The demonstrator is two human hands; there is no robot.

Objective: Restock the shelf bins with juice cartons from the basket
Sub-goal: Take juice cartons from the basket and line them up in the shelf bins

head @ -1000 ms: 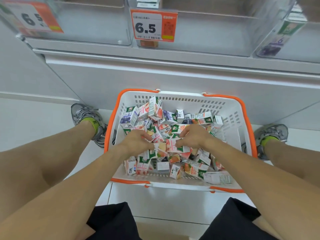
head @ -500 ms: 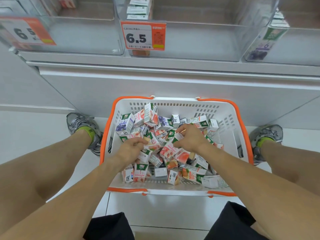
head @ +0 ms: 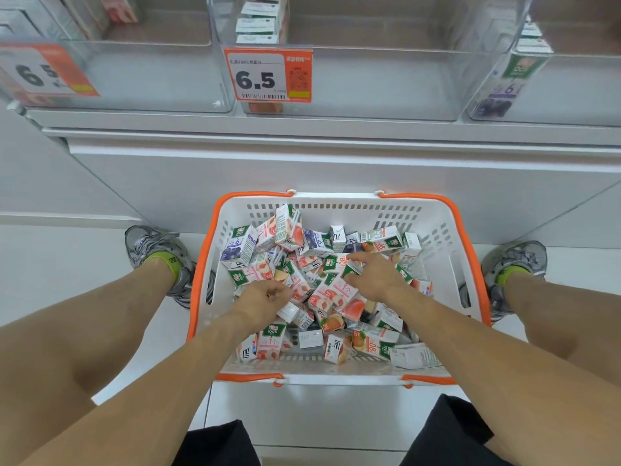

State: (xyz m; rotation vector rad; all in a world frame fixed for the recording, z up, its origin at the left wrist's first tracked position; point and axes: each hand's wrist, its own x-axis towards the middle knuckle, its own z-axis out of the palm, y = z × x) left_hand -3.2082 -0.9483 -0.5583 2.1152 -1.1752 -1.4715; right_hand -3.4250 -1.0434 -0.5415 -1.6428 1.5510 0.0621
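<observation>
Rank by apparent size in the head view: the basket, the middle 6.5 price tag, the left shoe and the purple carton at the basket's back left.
1. basket, by far the largest.
2. price tag.
3. left shoe, close to the tag in extent, so this order is unsure.
4. purple carton, smallest.

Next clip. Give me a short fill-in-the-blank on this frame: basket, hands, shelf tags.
1. The white basket has a rim coloured ____.
2. Both hands, left hand and right hand, are inside the ____.
3. The middle price tag reads ____.
4. The cartons in the basket lie in a loose ____, not in rows.

Missing words: orange; basket; 6.5; pile
</observation>
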